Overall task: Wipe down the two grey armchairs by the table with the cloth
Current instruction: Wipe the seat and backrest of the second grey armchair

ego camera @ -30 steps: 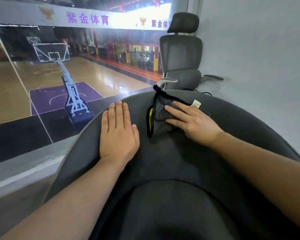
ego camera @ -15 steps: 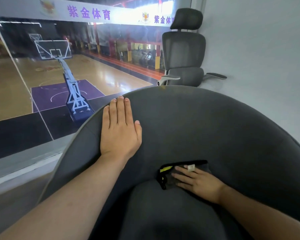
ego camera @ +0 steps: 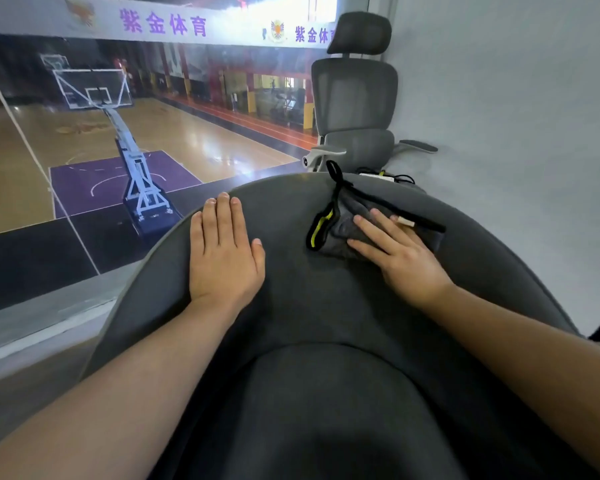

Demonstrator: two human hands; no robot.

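Note:
A grey armchair (ego camera: pixel 312 306) with a rounded backrest fills the lower middle of the view. My left hand (ego camera: pixel 224 256) lies flat, fingers together, on the upper left of the backrest. My right hand (ego camera: pixel 400 258) presses a dark grey cloth (ego camera: pixel 347 230) with black and yellow trim against the upper right of the backrest, near its top rim. The cloth's far corner sticks up over the rim. Only one grey armchair is in view.
A grey mesh office chair (ego camera: pixel 355 105) with a headrest stands behind the armchair by a white wall (ego camera: pixel 516 116). Cables (ego camera: pixel 388 176) lie at its base. A glass wall (ego camera: pixel 84 150) on the left overlooks a basketball court.
My right hand slid the cloth down the backrest to the seat's edge, then back up to near the top rim. My left hand stayed flat in place.

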